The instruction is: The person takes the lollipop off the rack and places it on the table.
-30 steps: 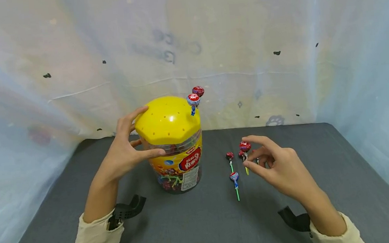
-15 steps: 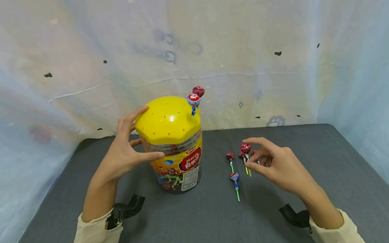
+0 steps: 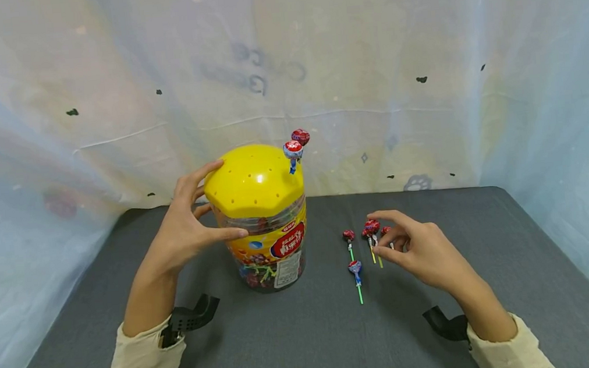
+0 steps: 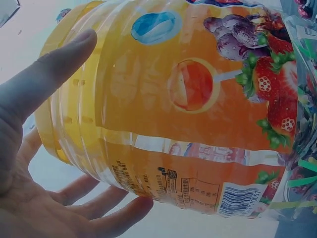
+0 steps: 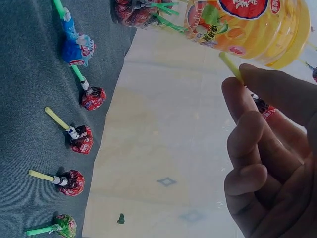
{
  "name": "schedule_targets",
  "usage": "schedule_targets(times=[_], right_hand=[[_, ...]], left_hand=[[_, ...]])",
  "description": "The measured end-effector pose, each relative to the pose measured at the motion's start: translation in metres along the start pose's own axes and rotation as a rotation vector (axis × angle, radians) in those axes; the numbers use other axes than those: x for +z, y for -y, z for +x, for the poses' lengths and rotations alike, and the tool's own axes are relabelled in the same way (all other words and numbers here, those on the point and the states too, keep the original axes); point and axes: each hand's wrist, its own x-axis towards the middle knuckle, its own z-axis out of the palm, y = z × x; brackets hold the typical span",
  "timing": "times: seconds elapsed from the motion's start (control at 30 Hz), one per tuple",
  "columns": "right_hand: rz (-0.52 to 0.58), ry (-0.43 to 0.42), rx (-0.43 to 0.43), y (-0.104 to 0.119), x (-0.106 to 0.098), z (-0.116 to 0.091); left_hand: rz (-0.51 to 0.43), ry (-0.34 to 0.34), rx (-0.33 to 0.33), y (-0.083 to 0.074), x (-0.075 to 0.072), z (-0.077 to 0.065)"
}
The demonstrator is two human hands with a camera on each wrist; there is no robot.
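My left hand (image 3: 185, 231) grips the upper part of a clear candy jar (image 3: 265, 248), fingers at the edge of its yellow lid (image 3: 254, 179) and thumb across the front. The jar stands upright with lollipops inside. Two lollipops (image 3: 293, 149) stick up from the lid's right side. Thumb and index finger of my right hand (image 3: 421, 249) pinch a red-wrapped lollipop (image 3: 372, 226) by its yellow stick (image 5: 230, 67), wrapped head up. In the right wrist view its head is partly hidden behind the fingers.
Several lollipops lie in a row on the grey table (image 3: 309, 346): a blue-wrapped one (image 3: 355, 267), red-wrapped ones (image 5: 93, 98) and a green-wrapped one (image 5: 65, 225). A pale patterned curtain (image 3: 346, 56) hangs behind and at both sides.
My right hand has dropped slightly with the lollipop, and more of its yellow stick now shows below the fingertips. My left hand and the jar have hardly moved.
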Motion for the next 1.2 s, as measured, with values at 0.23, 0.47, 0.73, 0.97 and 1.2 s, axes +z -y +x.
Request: schedule_targets(times=[0.23,0.47,0.73,0.97,1.2], right_hand=[[0.001,0.063,0.054,-0.005,0.003,0.001],[0.042,0.195,0.150,-0.023,0.011,0.003],[0.008,0.262,0.211,-0.036,0.021,0.002],[-0.008,0.287,0.231,-0.040,0.030,-0.002],[-0.010,0.300,0.268,-0.043,0.033,-0.005]], left_hand=[[0.009,0.005,-0.001,0.000,-0.001,-0.001],[0.018,0.010,-0.002,0.001,-0.001,-0.001],[0.018,0.014,0.001,0.002,-0.002,0.001],[0.006,0.006,0.009,0.002,-0.002,0.000],[0.014,0.007,0.009,0.002,-0.001,0.001]])
